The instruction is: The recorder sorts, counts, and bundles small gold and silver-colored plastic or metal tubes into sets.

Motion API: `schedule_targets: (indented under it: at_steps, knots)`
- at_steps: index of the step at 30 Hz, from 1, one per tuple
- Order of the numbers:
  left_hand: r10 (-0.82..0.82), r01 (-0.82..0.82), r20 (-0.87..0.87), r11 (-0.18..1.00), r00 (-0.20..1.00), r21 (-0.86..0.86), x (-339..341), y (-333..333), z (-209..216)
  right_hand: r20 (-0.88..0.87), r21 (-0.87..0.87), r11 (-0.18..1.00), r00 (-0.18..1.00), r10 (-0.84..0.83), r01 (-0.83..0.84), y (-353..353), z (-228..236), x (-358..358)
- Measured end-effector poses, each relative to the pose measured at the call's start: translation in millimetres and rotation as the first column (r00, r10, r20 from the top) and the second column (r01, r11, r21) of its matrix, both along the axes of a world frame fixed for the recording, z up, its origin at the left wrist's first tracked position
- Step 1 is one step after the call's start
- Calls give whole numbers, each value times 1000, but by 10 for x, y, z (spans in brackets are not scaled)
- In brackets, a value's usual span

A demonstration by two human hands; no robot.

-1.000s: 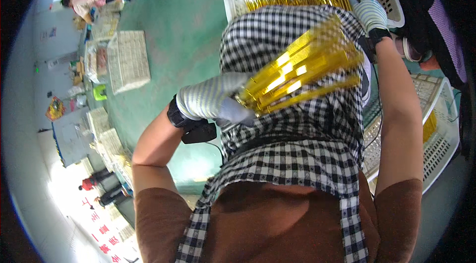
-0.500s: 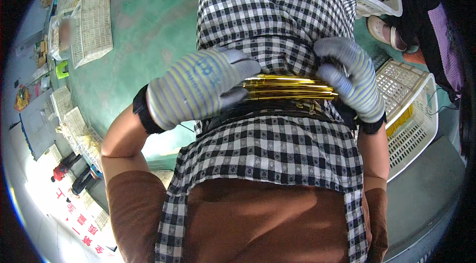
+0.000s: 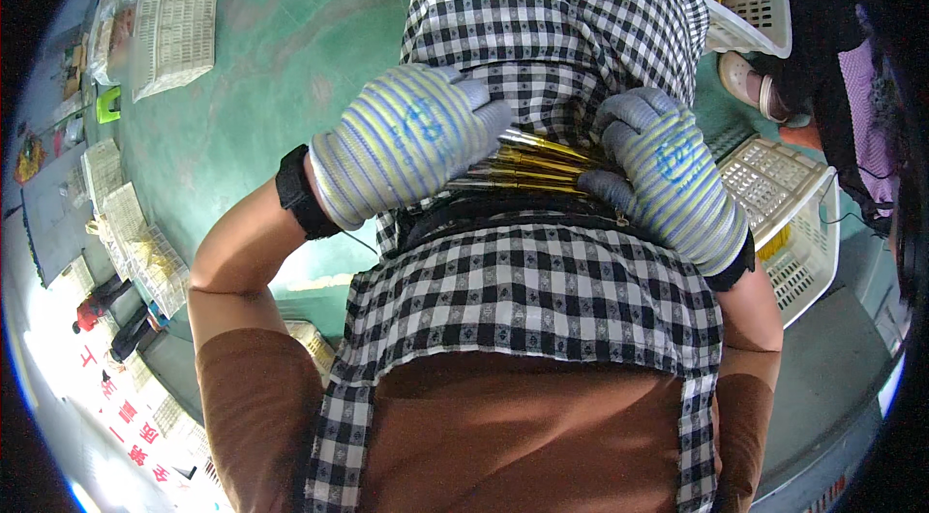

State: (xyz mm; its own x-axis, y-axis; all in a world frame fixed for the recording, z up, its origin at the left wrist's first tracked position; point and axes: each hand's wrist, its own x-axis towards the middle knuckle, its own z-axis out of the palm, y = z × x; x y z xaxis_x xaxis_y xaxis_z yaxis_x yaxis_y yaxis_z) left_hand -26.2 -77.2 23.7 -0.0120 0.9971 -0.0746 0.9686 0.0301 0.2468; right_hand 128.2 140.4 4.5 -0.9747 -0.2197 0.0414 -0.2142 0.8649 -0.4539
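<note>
A bundle of slim gold sticks with silvery sections (image 3: 542,163) lies across my waist, over the checked apron (image 3: 542,276). My left hand (image 3: 411,145), in a striped knit glove, is closed over the bundle's left end, with the fingertips bent down onto it. At the other end, my right hand (image 3: 668,165), gloved alike, is curled round the sticks with its thumb along the near side. Both gloves hide the ends of the sticks. Between the hands the sticks fan out a little, some slanting across others.
At the top right a white plastic basket (image 3: 760,5) holds many similar sticks. Another white basket (image 3: 818,252) stands by my right arm, with yellow sticks inside. Beside it is a person in dark clothes (image 3: 823,77). Pale crates (image 3: 179,24) stand on the green floor (image 3: 290,39) at left.
The sticks have gone from a neat, level bundle to a looser, slanted one with silvery parts showing. My right hand has turned over it, back upward, and moved slightly inward.
</note>
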Motion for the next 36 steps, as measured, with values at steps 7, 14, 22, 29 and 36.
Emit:
schedule_targets:
  at_steps: [7, 14, 22, 29, 36]
  knots:
    - [26, -2, -144, 986, 989, 164, 10, 59, 112, -6, -135, 990, 999, -39, 37, -61, 193, 45]
    - [84, -17, -271, 970, 959, 241, 94, 52, 290, 301, -531, 837, 953, 43, 130, -69, 278, -16]
    - [63, -69, -71, 994, 995, -86, 229, -2, 428, 106, -259, 962, 987, 122, -91, -101, 340, 5]
    - [415, -419, -98, 907, 904, -26, -429, -648, 202, -112, 257, 966, 994, 1, 28, 420, 471, 53]
    - [337, -309, 403, 942, 851, -134, -152, -204, 288, -141, 122, 993, 990, 8, 9, 186, 160, -92]
